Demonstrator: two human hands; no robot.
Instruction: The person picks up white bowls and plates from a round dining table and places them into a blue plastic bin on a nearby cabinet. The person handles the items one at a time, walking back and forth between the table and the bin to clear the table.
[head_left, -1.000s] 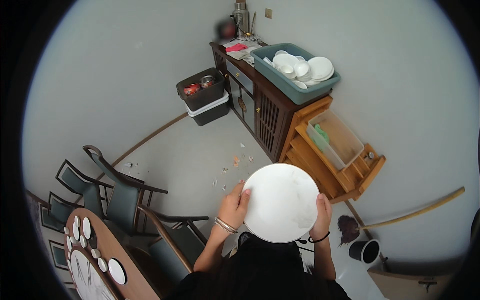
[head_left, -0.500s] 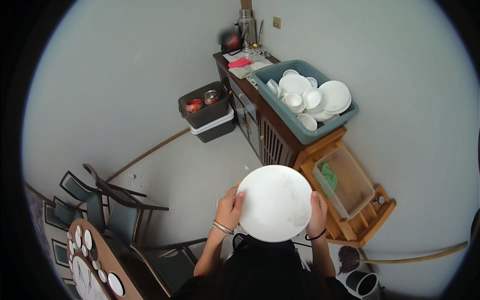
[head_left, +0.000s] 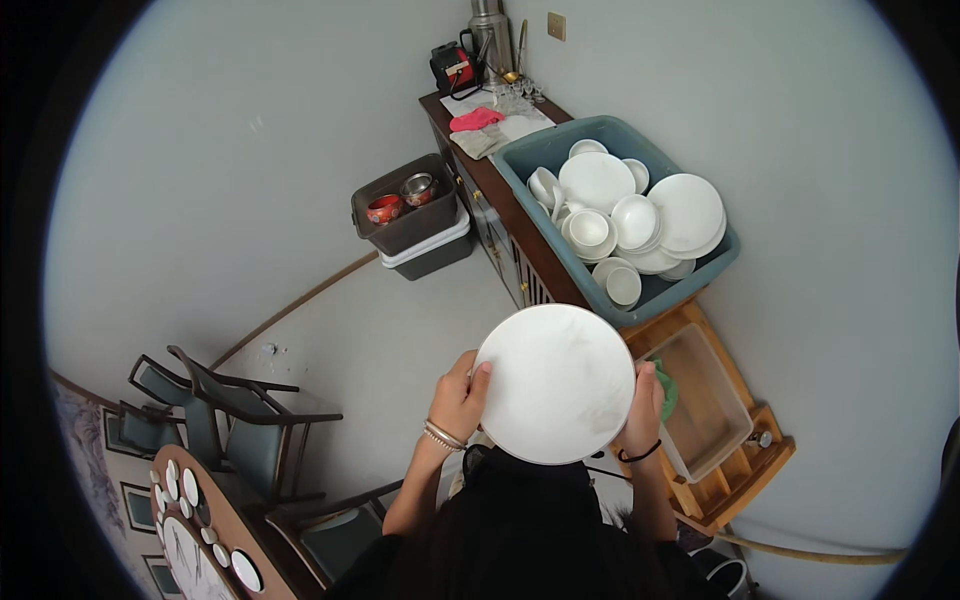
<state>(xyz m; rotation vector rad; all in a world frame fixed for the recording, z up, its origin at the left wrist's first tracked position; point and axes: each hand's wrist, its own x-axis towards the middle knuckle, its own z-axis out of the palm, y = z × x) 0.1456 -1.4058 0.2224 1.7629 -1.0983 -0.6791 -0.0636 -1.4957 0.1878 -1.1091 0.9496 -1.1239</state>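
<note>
A large round white plate [head_left: 555, 385] with faint grey smudges is held up in front of my body. My left hand [head_left: 460, 398] grips its left rim, the thumb lying on the upper face. On the opposite rim my right hand [head_left: 643, 408] is closed, thumb also on top; the fingers of both hands are mostly hidden beneath. Beyond the plate, a blue-grey plastic tub [head_left: 530, 190] sits on the dark wooden cabinet, filled with white bowls [head_left: 590, 230] and stacked white plates [head_left: 687, 215].
To the right, a wooden stand holds a clear plastic bin [head_left: 712, 400] and a green cloth [head_left: 667, 388]. Dark bins [head_left: 412, 235] with red pots stand left of the cabinet [head_left: 545, 255]. Chairs [head_left: 250, 450] and a set round table [head_left: 225, 515] are at lower left.
The plate and both hands have moved slightly up in view, toward the tub. The view has shifted, so the tub appears larger and nearer. Both hands keep their grip.
</note>
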